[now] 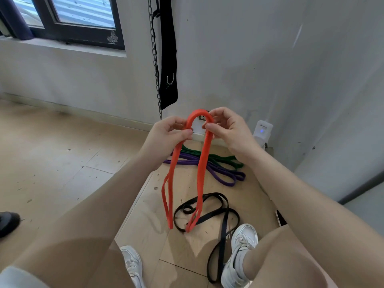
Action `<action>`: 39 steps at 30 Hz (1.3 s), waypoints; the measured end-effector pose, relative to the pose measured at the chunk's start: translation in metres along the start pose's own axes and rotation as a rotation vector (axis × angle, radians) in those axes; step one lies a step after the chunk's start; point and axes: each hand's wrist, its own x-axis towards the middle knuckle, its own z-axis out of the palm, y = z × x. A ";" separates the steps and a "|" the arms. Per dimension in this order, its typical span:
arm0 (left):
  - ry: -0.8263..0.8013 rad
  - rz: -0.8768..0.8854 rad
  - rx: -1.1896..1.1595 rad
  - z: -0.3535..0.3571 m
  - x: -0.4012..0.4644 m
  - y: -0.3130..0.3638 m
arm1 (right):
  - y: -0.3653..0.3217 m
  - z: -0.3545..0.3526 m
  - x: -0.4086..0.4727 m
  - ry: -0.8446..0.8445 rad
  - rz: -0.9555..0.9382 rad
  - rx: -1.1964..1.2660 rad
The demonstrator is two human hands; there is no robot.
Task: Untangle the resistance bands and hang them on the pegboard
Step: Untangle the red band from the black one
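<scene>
Hanging from both hands at the frame's centre, the red band (200, 163) arches over at its top between the left hand (166, 134) and the right hand (227, 132). Left thumb and fingers (187, 133) pinch the arch's left leg; right thumb and fingers (209, 126) pinch its right leg, so both hands are grasping the band. Below the hands the band drops in doubled strands toward 6 o'clock, its lower loops ending just above the floor (62, 163), the right-hand loop overlapping the black band in this view. The black band (224, 223) lies in loose loops on the floor at about 5 o'clock of the hands, one long loop running down beside the right shoe (241, 252). Behind the red band, near the wall's foot, the purple band (224, 177) and green band (224, 159) lie together in a folded heap, touching each other. At 12 o'clock a chain (154, 59) and a black strap (169, 59) hang against the wall (249, 48). A window (68, 17) sits at 10 o'clock, a small white device (262, 129) at 3 o'clock of the right hand, and the left shoe (132, 265) at 6 o'clock.
</scene>
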 end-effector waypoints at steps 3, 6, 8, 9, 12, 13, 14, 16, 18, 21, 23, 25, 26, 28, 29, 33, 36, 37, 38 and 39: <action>0.006 0.007 -0.032 0.010 0.001 0.001 | 0.003 0.010 -0.001 0.023 -0.002 -0.029; 0.015 -0.004 -0.098 0.015 0.000 0.000 | 0.007 0.015 -0.002 0.092 0.002 0.044; 0.014 -0.013 -0.120 0.017 -0.001 -0.001 | 0.008 0.017 -0.003 0.130 -0.007 0.061; 0.022 -0.009 -0.120 0.018 -0.002 -0.002 | 0.009 0.017 -0.003 0.134 -0.003 0.072; 0.038 -0.009 -0.138 0.021 -0.001 -0.004 | 0.011 0.018 -0.003 0.112 0.011 0.104; 0.034 -0.013 -0.147 0.022 -0.001 -0.004 | 0.012 0.018 -0.003 0.113 0.010 0.114; 0.030 -0.016 -0.150 0.024 0.000 -0.004 | 0.013 0.018 -0.002 0.123 0.004 0.128; 0.031 -0.019 -0.138 0.027 0.001 -0.004 | 0.016 0.017 -0.002 0.141 -0.013 0.167; 0.045 -0.018 -0.103 0.030 0.002 -0.005 | 0.019 0.015 -0.002 0.138 -0.007 0.219; 0.105 -0.018 -0.088 0.035 0.004 -0.007 | 0.025 0.013 0.001 0.153 0.029 0.294; 0.169 -0.019 -0.083 0.037 0.006 -0.008 | 0.029 0.014 0.001 0.136 0.038 0.321; 0.228 -0.031 -0.117 0.038 0.010 -0.008 | 0.032 0.015 0.003 0.083 0.021 0.326; 0.246 -0.041 -0.133 0.037 0.014 -0.008 | 0.033 0.014 0.004 0.054 0.008 0.317; 0.263 -0.063 -0.147 0.037 0.020 -0.007 | 0.038 0.010 0.008 0.000 -0.008 0.277; 0.270 -0.069 -0.140 0.038 0.023 -0.007 | 0.043 0.008 0.010 -0.016 -0.004 0.211; 0.312 -0.074 -0.176 0.046 0.036 0.001 | 0.078 0.012 0.001 -0.105 0.140 0.031; 0.321 -0.079 -0.248 0.051 0.047 0.007 | 0.102 0.028 -0.012 -0.171 0.212 -0.041; 0.320 -0.080 -0.260 0.053 0.050 0.008 | 0.107 0.033 -0.013 -0.163 0.219 -0.066; 0.322 -0.082 -0.273 0.054 0.054 0.009 | 0.112 0.035 -0.011 -0.131 0.221 -0.085; 0.330 -0.089 -0.297 0.055 0.057 0.009 | 0.117 0.035 -0.009 -0.083 0.220 -0.102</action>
